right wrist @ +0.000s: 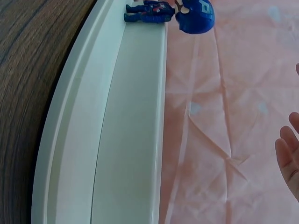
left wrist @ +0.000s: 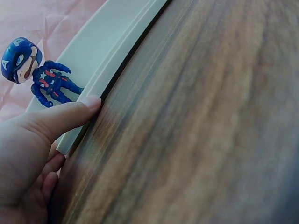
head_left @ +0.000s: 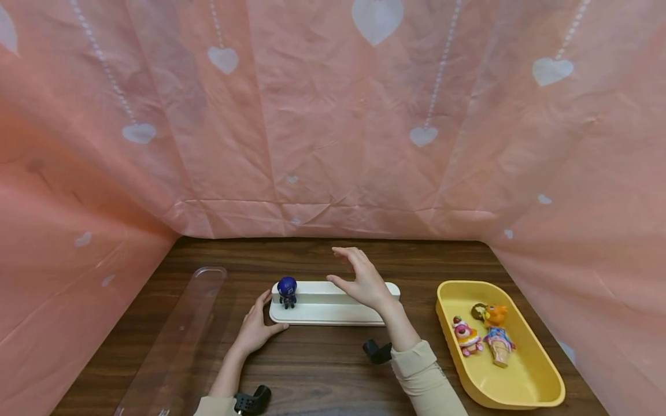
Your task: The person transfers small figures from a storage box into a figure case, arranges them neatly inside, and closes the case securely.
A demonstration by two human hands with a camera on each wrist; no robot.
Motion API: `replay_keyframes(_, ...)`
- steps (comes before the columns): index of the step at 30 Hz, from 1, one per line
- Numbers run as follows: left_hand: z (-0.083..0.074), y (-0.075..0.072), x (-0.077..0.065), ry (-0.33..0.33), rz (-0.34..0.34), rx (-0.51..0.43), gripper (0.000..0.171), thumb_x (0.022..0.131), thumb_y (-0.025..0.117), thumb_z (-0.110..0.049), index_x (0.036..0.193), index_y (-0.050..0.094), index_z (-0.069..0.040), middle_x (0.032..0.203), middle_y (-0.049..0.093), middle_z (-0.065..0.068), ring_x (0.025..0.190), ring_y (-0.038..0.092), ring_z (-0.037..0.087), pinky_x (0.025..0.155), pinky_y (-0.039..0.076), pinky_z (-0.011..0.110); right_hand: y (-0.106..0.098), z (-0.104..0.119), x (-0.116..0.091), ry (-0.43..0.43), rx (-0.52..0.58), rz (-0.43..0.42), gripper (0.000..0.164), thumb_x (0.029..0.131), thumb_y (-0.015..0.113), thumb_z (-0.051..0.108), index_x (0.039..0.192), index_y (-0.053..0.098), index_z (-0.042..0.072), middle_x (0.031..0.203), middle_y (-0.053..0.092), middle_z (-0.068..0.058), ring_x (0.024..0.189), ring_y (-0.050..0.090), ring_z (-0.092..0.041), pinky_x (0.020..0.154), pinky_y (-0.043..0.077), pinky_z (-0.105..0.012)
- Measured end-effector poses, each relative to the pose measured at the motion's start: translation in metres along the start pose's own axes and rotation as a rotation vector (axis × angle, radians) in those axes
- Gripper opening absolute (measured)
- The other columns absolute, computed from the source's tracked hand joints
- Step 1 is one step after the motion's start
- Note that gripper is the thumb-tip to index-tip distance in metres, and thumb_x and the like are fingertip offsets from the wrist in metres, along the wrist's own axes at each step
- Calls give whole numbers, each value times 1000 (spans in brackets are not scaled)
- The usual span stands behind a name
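Observation:
A white stepped display stand (head_left: 328,314) lies lengthwise on the table. On its left end stands a small Captain America figurine (head_left: 287,290) with a blue helmet, also seen in the left wrist view as a blue figurine (left wrist: 51,77). My left hand (head_left: 255,330) grips the stand's left end, its thumb on the front edge and its fingers around the side. Above the stand's right half, my right hand (head_left: 364,282) hovers with fingers spread apart from the thumb, holding nothing. Only some fingertips of that hand (right wrist: 289,154) show in the right wrist view.
To the right, a yellow tray (head_left: 531,390) holds several small figurines, among them a pink bear (head_left: 466,336) and an orange-headed figure (head_left: 496,332). A clear plastic cover (head_left: 179,329) lies at the left. Pink curtain (head_left: 333,144) encloses the back and sides.

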State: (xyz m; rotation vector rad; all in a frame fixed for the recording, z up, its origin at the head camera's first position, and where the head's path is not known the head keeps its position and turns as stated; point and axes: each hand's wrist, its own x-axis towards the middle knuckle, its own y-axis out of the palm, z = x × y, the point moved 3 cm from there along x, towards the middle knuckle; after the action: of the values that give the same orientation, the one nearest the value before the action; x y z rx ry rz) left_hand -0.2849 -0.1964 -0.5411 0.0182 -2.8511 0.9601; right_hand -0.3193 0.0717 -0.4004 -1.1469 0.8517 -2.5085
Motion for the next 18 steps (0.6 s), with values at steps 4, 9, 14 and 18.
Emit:
replay_keyframes(4,0,0,-1,-7,3,-2,99,77,85,-26,149,25,5,147,42,26,137,31,46,109,19,64,-5,-2,-3,10,0,-9,60,83,80,14,135,52,4,121,60,-9,102,56,-28,77,51,-35)
replay_keyframes(9,2,-1,0,-4,2,4,99,76,85,-26,149,25,4,147,42,26,137,31,46,109,19,64,-8,-4,-7,10,5,-36,59,82,80,12,134,53,3,118,60,-10,101,57,-29,77,51,-41)
replay_keyframes(14,2,-2,-1,0,1,3,98,76,85,-25,149,26,4,147,42,27,138,30,47,108,19,65,-13,-6,-11,-1,2,-66,59,80,81,10,132,54,3,114,61,-11,99,60,-31,76,52,-43)
replay_keyframes(18,2,-2,-1,-4,5,8,98,77,85,-26,149,25,4,147,42,27,138,31,46,108,19,65,-20,-6,-15,16,3,-80,59,80,81,10,132,55,4,113,61,-10,99,61,-28,76,52,-44)
